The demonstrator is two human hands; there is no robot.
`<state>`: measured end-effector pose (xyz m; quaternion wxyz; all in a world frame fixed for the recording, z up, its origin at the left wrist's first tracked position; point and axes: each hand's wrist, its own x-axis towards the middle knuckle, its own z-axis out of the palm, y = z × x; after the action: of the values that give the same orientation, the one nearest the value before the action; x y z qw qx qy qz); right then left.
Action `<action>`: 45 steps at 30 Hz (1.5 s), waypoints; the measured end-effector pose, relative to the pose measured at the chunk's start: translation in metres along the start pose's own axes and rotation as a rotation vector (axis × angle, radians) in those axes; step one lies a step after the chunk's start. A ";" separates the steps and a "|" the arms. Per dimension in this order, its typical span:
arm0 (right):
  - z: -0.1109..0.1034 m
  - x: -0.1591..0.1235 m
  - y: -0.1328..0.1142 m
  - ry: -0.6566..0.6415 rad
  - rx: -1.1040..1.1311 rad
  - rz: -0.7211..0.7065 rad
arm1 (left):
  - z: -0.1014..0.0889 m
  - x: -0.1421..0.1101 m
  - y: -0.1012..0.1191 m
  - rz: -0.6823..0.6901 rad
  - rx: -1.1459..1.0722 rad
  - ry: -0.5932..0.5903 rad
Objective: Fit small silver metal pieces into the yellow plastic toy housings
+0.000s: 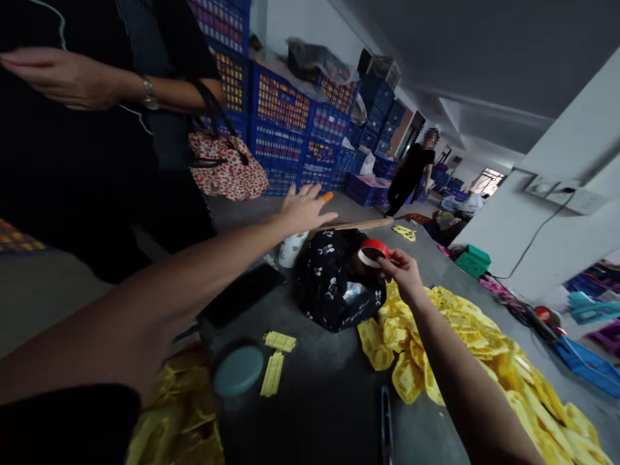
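My right hand (403, 270) pinches a red roll of tape (372, 252) and holds it over a black bag with a white print (334, 278) on the grey table (329, 394). My left hand (304, 206) is stretched far forward, fingers spread, with an orange cover on one fingertip. It hovers above a white cup (292, 249) and near a long wooden stick (358, 225). A heap of yellow plastic parts (484, 349) lies under and right of my right arm.
A person in black stands close at left with a floral bag (227, 169). Another person (411, 171) stands far back. Stacked blue crates (290, 123) line the rear. A black phone (242, 294), a teal lid (238, 370) and loose yellow pieces (276, 358) lie on the table.
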<state>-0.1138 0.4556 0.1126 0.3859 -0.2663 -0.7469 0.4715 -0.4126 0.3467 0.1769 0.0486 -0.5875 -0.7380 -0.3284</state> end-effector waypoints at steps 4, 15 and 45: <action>-0.038 -0.040 -0.028 0.101 0.094 -0.002 | -0.011 -0.051 0.049 0.129 -0.385 -0.052; -0.087 -0.213 -0.096 0.262 0.248 0.187 | 0.012 -0.173 0.156 -0.077 -1.839 -0.583; 0.019 -0.508 -0.109 0.435 0.744 0.401 | 0.027 -0.453 0.222 0.587 -0.889 -0.464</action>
<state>0.1510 0.0141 0.0413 0.5038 -0.3413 -0.3633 0.7054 -0.0668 0.0036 0.0435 -0.2769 -0.7881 -0.3267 -0.4421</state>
